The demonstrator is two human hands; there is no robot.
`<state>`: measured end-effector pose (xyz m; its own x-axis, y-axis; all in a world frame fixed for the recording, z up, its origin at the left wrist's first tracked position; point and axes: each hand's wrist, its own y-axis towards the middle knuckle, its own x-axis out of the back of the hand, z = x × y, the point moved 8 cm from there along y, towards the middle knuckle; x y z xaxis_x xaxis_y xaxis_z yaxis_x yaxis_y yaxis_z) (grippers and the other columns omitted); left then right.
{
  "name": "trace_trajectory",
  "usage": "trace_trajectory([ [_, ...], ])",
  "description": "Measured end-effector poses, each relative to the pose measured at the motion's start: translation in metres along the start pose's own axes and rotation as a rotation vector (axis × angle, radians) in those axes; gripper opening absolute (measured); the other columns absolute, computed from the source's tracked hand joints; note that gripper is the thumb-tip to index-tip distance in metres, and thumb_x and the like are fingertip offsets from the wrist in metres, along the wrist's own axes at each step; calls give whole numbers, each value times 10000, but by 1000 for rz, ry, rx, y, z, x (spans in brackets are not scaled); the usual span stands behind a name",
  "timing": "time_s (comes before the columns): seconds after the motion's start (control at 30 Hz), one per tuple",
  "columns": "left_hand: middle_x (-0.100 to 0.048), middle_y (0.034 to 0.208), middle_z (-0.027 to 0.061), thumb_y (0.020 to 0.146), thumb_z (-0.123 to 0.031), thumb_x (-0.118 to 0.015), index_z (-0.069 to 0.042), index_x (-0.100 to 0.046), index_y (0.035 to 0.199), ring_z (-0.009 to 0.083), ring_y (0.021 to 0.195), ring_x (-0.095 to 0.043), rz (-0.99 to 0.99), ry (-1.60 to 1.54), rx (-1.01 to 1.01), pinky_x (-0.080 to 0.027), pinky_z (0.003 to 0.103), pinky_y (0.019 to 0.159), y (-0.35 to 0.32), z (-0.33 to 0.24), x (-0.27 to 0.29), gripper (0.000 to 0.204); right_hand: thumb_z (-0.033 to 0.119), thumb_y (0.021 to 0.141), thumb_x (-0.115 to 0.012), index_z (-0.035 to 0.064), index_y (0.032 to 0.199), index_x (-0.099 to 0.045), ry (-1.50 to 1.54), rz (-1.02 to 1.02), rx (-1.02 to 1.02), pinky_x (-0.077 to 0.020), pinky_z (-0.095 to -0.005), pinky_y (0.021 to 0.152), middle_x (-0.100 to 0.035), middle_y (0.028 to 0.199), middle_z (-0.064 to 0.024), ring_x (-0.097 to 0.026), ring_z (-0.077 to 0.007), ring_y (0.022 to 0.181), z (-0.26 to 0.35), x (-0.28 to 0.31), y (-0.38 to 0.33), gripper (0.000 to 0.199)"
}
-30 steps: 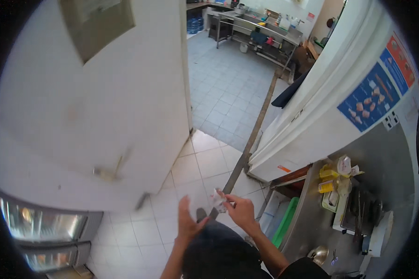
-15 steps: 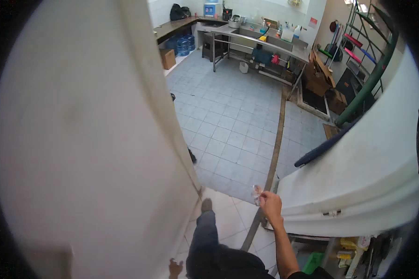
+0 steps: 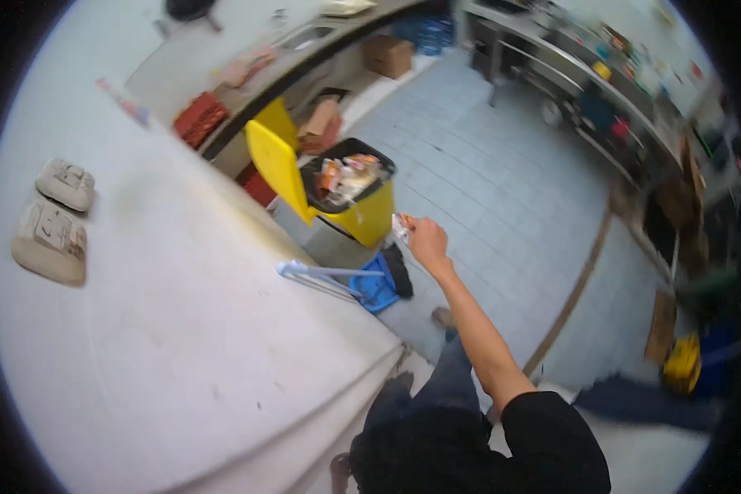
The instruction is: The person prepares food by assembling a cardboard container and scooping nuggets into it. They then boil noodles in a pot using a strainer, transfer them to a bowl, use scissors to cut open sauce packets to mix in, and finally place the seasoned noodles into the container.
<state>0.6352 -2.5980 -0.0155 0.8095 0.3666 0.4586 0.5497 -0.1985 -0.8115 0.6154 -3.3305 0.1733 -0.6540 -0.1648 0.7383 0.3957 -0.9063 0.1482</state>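
Observation:
My right hand (image 3: 430, 244) is closed on a small crumpled plastic wrapper (image 3: 401, 226), clear with some orange on it. My right arm stretches forward and holds it in the air beside the yellow trash bin (image 3: 370, 219). That bin has its yellow lid (image 3: 273, 165) swung up, and a black liner shows at its rim. Inside lie several crumpled wrappers (image 3: 350, 174) in white and orange. Low by the white wall hangs my left hand (image 3: 340, 473), small and partly hidden by my shirt, its fingers not clear.
A blue dustpan (image 3: 375, 284) and dark broom (image 3: 398, 270) stand by the bin, near the wall corner (image 3: 403, 350). Counters with a cardboard box (image 3: 389, 56) beneath run along the back left. A metal sink table (image 3: 552, 51) stands at the far right, past the tiled floor (image 3: 502, 181).
I have stepped forward past the wall and the view has turned left, bringing the bin into sight. My right hand, still holding the wrapper, now reaches farther ahead toward the bin.

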Motion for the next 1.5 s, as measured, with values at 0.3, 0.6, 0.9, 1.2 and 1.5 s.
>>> trace_trajectory([
  [0.3,-625,1146,152,876,-410,-664,-107,-556,1254,256,1028,-599,-98,-277,296,-493,406,888,-102,-26,-135,496,262,884,-655,25,1084,-637,280,248,522,-506,-473,812,-657,1072,-219,-629,-403,958,97,-143,91,310],
  [0.6,-685,1062,95,886,-423,-654,-158,-664,1174,194,930,-656,-188,-812,363,-550,392,805,-152,102,-278,391,390,1001,-461,21,1375,-447,185,1460,434,-425,-470,945,-565,1223,-243,-565,-386,1077,-67,-252,-312,526],
  [0.9,-718,1024,137,869,-360,-641,-101,-679,1133,316,962,-680,-1109,-811,200,-526,399,869,-222,178,-211,372,418,994,-476,45,1265,-494,-134,1817,664,-453,-436,842,-581,1096,-193,-573,-332,953,16,-257,-583,462],
  [1.2,-717,1050,132,884,-360,-654,-79,-679,1124,300,920,-693,-1169,-1174,228,-534,398,846,-278,350,-157,370,447,988,-492,69,1155,-541,-154,1971,580,-481,-402,738,-597,968,-142,-581,-278,829,131,-292,-822,416],
  [1.5,-714,971,164,912,-262,-608,-74,-702,1039,317,870,-696,-1475,-1310,906,-539,399,783,-361,617,-169,246,475,981,-507,93,1045,-588,-387,2031,177,-510,-368,635,-612,840,-92,-589,-224,706,169,-401,-1002,396],
])
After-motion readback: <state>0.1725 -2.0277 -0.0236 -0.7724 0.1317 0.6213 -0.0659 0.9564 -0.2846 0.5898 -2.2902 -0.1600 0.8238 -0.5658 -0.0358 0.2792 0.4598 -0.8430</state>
